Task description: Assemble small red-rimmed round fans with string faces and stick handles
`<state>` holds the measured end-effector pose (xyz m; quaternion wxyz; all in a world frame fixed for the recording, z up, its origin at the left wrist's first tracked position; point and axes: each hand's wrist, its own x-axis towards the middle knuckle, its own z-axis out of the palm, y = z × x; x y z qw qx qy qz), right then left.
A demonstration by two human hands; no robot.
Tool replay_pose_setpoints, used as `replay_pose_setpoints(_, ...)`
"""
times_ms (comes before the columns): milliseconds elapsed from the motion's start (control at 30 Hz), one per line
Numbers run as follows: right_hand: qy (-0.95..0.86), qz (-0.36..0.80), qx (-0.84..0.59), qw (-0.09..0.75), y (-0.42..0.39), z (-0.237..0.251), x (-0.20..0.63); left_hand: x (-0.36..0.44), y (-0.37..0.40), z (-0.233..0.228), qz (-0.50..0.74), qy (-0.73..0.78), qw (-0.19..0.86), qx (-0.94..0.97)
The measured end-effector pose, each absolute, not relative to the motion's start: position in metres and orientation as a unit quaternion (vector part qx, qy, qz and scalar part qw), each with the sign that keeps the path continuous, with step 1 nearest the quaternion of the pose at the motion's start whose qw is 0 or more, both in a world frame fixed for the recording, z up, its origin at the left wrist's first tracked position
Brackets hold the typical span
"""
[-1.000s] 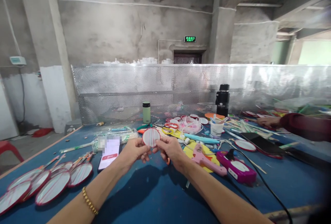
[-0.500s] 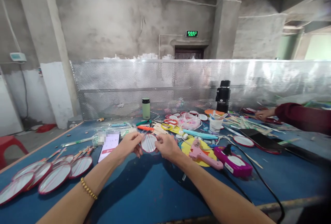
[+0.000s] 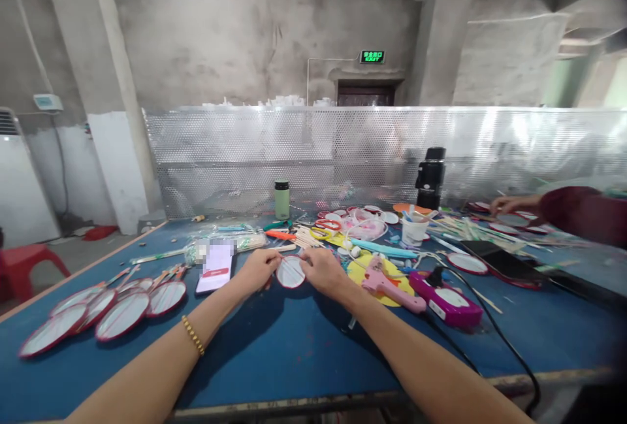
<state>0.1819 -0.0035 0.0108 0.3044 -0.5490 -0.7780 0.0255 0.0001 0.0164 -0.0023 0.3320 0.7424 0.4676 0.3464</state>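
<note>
Fingers [image 3: 274,266], round fan [image 3: 290,272] lower now.

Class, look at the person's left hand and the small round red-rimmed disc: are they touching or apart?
Touching. The head view shows the left hand with its fingers on the disc at its left edge, while the right hand holds the opposite edge.

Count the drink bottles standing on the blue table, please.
2. A small green bottle stands at the back, left of centre, before the perforated metal screen. A taller black bottle stands further right. Others may be hidden among the clutter.
</note>
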Motion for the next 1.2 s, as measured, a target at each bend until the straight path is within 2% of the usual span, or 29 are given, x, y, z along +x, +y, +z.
replay_pose_setpoints(267, -0.813, -0.022, -0.531, 0.239, 0.003, 0.011, 0.183, 0.000, 0.021, -0.005, 0.303, 0.483, 0.277, 0.774)
replay_pose_setpoints(1200, -0.802, -0.010, -0.553, 0.227, 0.008, 0.013, 0.186, 0.000, 0.012, 0.003, 0.271, 0.509, 0.215, 0.789)
